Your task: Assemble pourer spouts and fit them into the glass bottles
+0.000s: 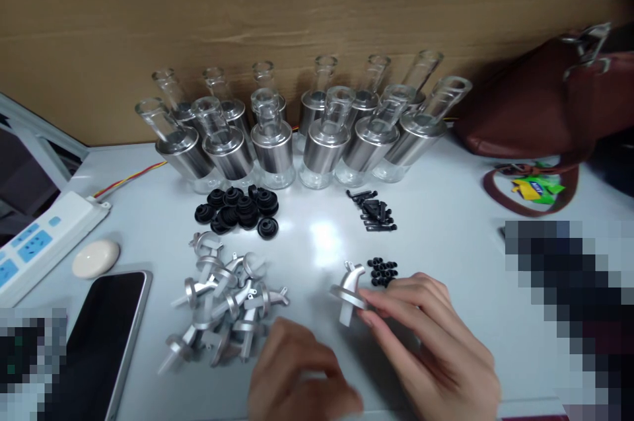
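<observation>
My right hand [430, 342] grips a silver metal spout piece [349, 292] by its disc, just in front of a small heap of tiny black rings [383, 271]. My left hand [292, 375] hovers low with curled fingers and holds nothing, right beside a pile of several silver spout pieces [225, 305]. A heap of black rubber gaskets [240, 208] and a cluster of small black pins [372, 213] lie farther back. Behind them stand several glass bottles with metal sleeves [302, 130] in two rows.
A phone [99, 342] lies at the front left beside a white power strip [39, 242] and a cream oval object [96, 258]. A brown bag [539, 104] sits at the right. Brown cardboard forms the back wall.
</observation>
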Available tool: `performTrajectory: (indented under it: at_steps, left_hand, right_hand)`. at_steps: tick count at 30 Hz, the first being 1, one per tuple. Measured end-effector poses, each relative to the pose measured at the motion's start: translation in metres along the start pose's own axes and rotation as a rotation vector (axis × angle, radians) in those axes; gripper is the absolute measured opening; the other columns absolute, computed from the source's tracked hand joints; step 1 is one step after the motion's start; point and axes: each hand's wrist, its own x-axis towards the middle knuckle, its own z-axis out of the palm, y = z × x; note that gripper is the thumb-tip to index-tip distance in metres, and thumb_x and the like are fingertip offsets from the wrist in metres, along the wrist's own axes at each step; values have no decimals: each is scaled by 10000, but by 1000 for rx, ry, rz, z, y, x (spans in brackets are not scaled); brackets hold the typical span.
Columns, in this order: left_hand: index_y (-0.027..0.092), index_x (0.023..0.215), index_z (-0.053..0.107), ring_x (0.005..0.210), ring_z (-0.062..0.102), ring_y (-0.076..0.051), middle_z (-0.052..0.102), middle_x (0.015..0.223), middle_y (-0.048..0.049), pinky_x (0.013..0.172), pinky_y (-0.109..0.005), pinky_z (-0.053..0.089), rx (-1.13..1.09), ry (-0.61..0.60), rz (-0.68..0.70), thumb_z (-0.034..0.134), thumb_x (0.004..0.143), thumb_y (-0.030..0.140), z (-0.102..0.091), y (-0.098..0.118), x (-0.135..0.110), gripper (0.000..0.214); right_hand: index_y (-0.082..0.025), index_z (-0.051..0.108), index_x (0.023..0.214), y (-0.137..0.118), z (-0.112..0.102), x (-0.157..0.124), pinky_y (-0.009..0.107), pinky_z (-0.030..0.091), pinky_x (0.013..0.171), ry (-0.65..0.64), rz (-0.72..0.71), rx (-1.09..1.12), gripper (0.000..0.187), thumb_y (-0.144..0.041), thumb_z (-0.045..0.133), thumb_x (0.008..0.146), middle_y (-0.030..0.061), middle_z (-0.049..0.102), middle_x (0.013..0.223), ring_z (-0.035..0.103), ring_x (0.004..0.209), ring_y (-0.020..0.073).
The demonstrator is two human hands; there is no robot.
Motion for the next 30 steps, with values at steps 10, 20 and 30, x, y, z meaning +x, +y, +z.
performTrajectory:
  at_steps: [10,20,30]
  left_hand:
    - [273,1420,390,1079,644,-235,628,1245,-116,819,-317,554,74,-103,-80,499,971,254,23,-17,-13,462]
    - [218,1307,463,973,659,-198,635,1112,-111,777,-268,557,103,-25,-18,450,1001,287,26,-19,-12,314]
    - [255,1209,493,878,593,-171,569,1062,-63,773,-258,486,79,75,-169,353,1031,332,36,-6,-11,239]
  right_hand:
    - [-192,681,1027,-1,-2,3,377,449,707,-10,-9,77,321,34,615,809,13,640,763,576,721,177]
    - [-147,685,999,-3,-4,6,356,468,643,-67,-58,130,283,37,617,795,27,608,725,558,671,172]
    - [-237,689,906,19,-26,-4,365,440,717,238,222,-224,167,-84,657,846,20,620,794,573,715,185]
